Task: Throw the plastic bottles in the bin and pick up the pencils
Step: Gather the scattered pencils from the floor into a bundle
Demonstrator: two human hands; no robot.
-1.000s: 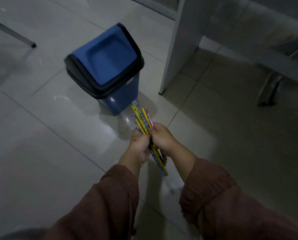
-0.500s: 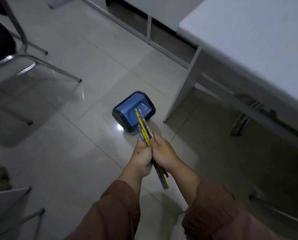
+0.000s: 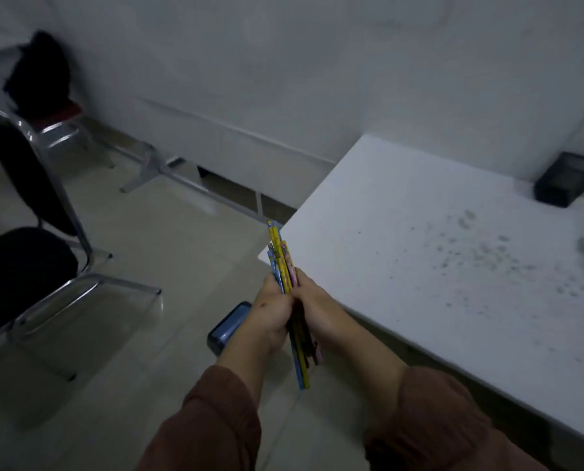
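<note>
Both hands, left hand [image 3: 273, 314] and right hand [image 3: 317, 314], grasp the pencils [image 3: 284, 263]; prints unreadable. Bin [image 3: 226, 329] beneath the left wrist, white table [image 3: 453, 266] right.

Pencils [image 3: 285, 263] between both hands [image 3: 292, 314]

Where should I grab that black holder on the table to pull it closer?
Probably by the near top rim of the holder, reaching across the table from the front. It stands open-topped by the wall, so its back and far side look blocked. Both hands, left hand and right hand, hold the pencils.
</note>
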